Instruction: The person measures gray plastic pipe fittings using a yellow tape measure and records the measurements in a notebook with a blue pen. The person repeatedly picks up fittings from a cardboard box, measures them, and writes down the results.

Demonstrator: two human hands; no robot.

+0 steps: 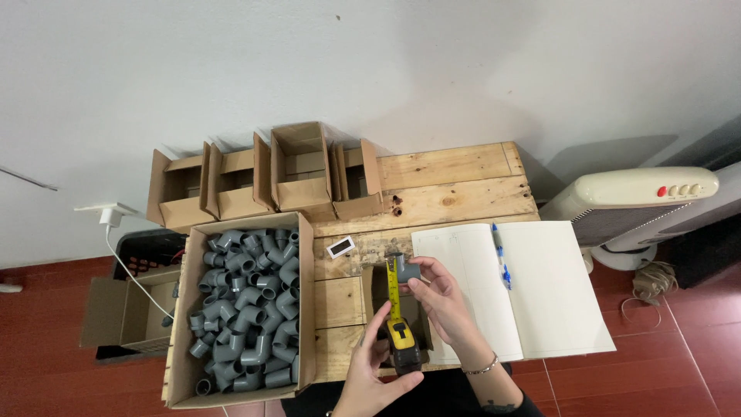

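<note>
Left hand: you are gripping the tape measure (402, 345) in your left hand (377, 371), fingers closed around its case, low at the table's (448, 185) front edge.
Right hand: your right hand (441, 297) is pinching a grey elbow (407, 270) at the tape's tip.
Tape: its yellow blade is running up to the elbow.
Box: a box (305, 309) of elbows is sitting to your left.
Notebook: an open notebook (540, 293) is lying to your right.

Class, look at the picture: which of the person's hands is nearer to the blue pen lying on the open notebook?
Right. The right hand, holding a grey pipe fitting, is just left of the blue pen; the left hand, gripping the tape measure, sits lower and farther away.
</note>
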